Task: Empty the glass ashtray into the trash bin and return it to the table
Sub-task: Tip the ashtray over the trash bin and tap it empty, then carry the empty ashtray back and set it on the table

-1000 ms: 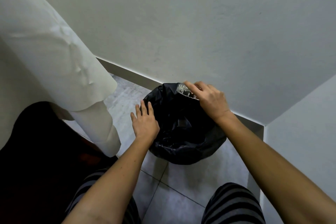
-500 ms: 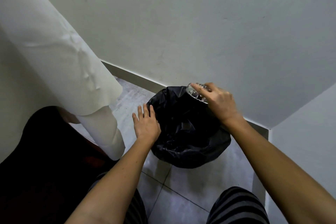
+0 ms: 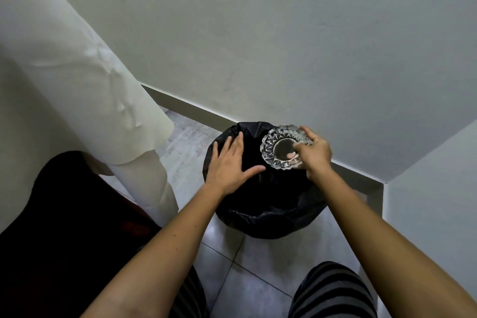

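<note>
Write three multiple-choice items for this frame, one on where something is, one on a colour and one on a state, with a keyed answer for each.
1. Where is the clear cut-glass ashtray?
A. on the tiled floor
B. over the round trash bin
C. on a table

2. What colour is the plastic liner bag in the round trash bin?
A. black
B. white
C. blue

3. What is the left hand doing?
A. gripping the ashtray
B. spread open with nothing in it
C. closed in a fist

Answers: 1 B, the right hand holds the ashtray above the bin's mouth; 2 A, the bag is black all over; 3 B, its fingers are splayed over the bin's edge.
</note>
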Demonstrator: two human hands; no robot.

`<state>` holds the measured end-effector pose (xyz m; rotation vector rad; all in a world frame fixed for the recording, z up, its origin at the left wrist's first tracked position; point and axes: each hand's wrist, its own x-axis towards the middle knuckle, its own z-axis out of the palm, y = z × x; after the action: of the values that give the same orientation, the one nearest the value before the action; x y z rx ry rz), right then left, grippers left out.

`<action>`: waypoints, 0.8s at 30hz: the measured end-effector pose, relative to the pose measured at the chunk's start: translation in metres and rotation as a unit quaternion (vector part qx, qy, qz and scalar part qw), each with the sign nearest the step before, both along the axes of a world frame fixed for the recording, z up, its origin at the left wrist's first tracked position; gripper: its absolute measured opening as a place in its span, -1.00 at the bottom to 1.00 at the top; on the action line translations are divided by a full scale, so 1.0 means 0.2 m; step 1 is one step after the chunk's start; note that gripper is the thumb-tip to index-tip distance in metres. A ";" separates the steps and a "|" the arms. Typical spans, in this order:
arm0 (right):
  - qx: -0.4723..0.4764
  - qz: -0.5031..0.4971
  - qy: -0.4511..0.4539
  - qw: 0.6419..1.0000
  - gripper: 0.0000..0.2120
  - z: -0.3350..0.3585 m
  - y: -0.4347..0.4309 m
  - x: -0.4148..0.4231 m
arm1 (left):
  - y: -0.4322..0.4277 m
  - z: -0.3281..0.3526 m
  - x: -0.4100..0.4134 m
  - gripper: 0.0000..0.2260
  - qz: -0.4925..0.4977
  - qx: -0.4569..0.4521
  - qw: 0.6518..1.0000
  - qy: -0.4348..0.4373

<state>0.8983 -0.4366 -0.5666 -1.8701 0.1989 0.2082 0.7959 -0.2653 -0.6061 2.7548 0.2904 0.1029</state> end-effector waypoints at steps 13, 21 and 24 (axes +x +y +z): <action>0.162 0.094 0.080 0.979 -0.53 0.08 0.05 -0.07 | -0.10 0.15 0.07 0.16 0.031 0.000 1.000 0.002; 0.039 0.366 0.059 0.928 -0.12 0.76 -0.06 -0.12 | -0.10 0.80 -0.08 0.07 0.079 -0.043 0.996 -0.011; -0.064 0.467 0.019 0.881 0.08 1.07 -0.06 -0.11 | -0.08 1.10 -0.15 0.06 0.106 -0.049 0.993 -0.027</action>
<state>0.8765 -0.4476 -0.3532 -1.9608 -0.7088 0.9062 0.7657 -0.2815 -0.3867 2.6125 0.5569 0.2113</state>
